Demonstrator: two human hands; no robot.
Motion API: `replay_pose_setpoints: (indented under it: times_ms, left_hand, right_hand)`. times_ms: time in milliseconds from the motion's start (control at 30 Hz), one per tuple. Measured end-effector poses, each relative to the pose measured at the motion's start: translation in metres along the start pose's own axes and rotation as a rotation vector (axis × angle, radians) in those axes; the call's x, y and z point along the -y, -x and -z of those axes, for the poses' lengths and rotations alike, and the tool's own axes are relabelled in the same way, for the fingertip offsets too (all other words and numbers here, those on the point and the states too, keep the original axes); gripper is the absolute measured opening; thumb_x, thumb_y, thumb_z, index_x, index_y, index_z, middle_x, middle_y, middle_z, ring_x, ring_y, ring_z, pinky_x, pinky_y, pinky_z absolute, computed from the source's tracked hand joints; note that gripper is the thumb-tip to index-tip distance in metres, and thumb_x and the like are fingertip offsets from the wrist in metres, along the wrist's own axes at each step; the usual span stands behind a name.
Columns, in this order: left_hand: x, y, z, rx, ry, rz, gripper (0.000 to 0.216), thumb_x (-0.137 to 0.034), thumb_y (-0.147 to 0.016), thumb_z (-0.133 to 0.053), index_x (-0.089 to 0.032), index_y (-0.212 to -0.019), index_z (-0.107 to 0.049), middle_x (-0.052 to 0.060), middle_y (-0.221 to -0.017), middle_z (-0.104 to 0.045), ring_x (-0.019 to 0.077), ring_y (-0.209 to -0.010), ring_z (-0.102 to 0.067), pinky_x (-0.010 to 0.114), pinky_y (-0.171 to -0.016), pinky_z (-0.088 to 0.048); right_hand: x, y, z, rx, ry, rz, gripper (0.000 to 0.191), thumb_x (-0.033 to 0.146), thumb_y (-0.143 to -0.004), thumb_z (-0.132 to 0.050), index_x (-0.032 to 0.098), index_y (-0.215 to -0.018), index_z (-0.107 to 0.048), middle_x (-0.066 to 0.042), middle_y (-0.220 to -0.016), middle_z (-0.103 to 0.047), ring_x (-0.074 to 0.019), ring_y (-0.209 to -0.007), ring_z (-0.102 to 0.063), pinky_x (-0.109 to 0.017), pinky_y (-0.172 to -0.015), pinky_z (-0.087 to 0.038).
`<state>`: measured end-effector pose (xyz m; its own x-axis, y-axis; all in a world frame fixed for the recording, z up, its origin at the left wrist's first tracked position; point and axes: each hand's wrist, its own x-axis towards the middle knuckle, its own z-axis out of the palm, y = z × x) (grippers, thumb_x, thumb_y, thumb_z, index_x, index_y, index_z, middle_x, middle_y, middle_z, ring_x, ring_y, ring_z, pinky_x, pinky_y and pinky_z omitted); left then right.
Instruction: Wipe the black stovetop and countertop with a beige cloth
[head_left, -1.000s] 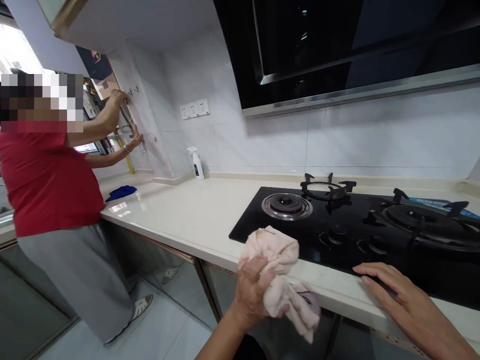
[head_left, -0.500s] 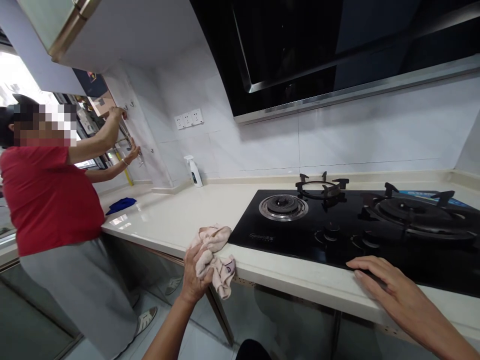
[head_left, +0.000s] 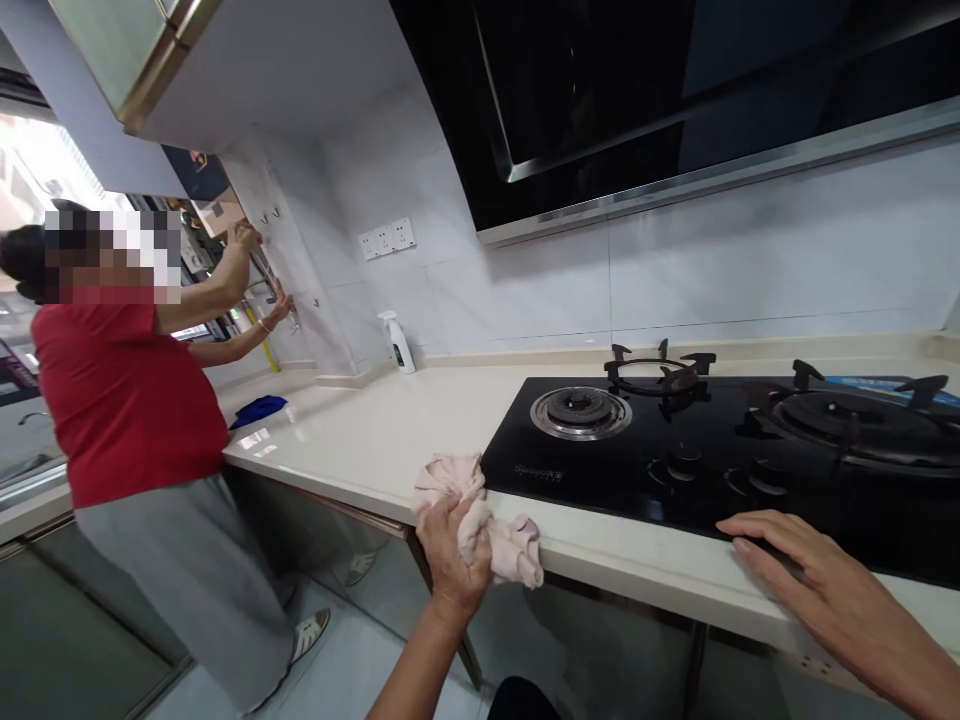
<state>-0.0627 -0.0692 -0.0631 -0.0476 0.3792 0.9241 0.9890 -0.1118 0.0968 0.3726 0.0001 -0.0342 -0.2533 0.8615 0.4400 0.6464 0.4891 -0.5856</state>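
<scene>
My left hand [head_left: 452,555] is closed around a crumpled pale pink cloth [head_left: 517,550] at the front edge of the white countertop [head_left: 375,425]. Part of the cloth lies on the counter by the cooktop's left corner, and part hangs over the edge. My right hand [head_left: 806,575] rests with fingers stretched out on the front rim of the black gas cooktop [head_left: 600,490], holding nothing. Nearest to it are the control knobs [head_left: 684,462]. On the left, the round burner [head_left: 581,412] has no grate over it; a black pan support [head_left: 660,375] sits behind.
A co-worker in a red shirt [head_left: 135,400] stands at left, both hands raised to the wall. A blue cloth [head_left: 259,410] and a white spray bottle [head_left: 399,345] are on the counter. The dark range hood [head_left: 615,110] overhangs the cooktop.
My left hand has moved right along the counter edge with the cloth. My right hand stays on the cooktop's rim. The view has shifted slightly left.
</scene>
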Motion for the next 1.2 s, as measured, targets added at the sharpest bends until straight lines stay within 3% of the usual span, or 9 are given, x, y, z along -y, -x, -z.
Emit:
replay_pose_setpoints:
  times_ms: [333,467,767,1067,1200]
  left_hand:
    - [-0.134,0.013,-0.017,0.048,0.244,0.008,0.039,-0.038,-0.084,-0.054,-0.026,-0.119,-0.067,0.01,-0.121,-0.067,0.0306,-0.117,-0.06,0.053,-0.107,-0.037]
    - [-0.169,0.025,-0.028,0.071,0.319,-0.018,0.047,-0.042,-0.076,-0.066,-0.029,-0.121,-0.067,0.011,-0.126,-0.065,0.0325,-0.117,-0.06,0.055,-0.109,-0.037]
    - [-0.155,0.017,-0.028,0.13,0.388,-0.15,0.052,-0.038,-0.072,-0.069,-0.029,-0.123,-0.067,0.011,-0.12,-0.065,0.0297,-0.109,-0.062,0.05,-0.099,-0.041]
    - [-0.174,-0.007,-0.02,0.213,0.335,-0.011,0.024,-0.034,-0.078,-0.063,-0.026,-0.1,-0.069,0.006,-0.091,-0.062,0.026,-0.088,-0.059,0.045,-0.083,-0.041]
    - [-0.173,-0.023,-0.018,0.255,0.342,-0.017,0.013,-0.028,-0.083,-0.062,-0.025,-0.095,-0.066,0.004,-0.084,-0.061,0.0232,-0.081,-0.056,0.041,-0.077,-0.038]
  right_hand:
    - [-0.008,0.001,-0.001,0.002,-0.029,-0.038,0.049,0.074,-0.089,-0.052,0.034,-0.104,-0.074,-0.005,-0.122,-0.072,-0.0318,-0.116,-0.066,-0.05,-0.098,-0.055]
    - [-0.01,0.0,-0.003,0.0,-0.037,-0.004,0.047,0.073,-0.09,-0.053,0.034,-0.106,-0.074,-0.004,-0.121,-0.072,-0.031,-0.116,-0.065,-0.052,-0.102,-0.052]
    - [0.001,0.001,0.0,-0.008,-0.022,0.04,0.045,0.069,-0.094,-0.049,0.034,-0.107,-0.074,-0.006,-0.12,-0.072,-0.0299,-0.115,-0.065,-0.052,-0.101,-0.051]
    - [0.004,0.003,0.0,0.002,-0.029,0.054,0.039,0.063,-0.097,-0.049,0.035,-0.11,-0.072,-0.004,-0.121,-0.071,-0.028,-0.115,-0.064,-0.051,-0.102,-0.05]
    - [0.005,0.002,0.0,-0.004,-0.03,0.048,0.039,0.063,-0.097,-0.048,0.034,-0.109,-0.072,-0.004,-0.12,-0.071,-0.0282,-0.114,-0.064,-0.051,-0.102,-0.051]
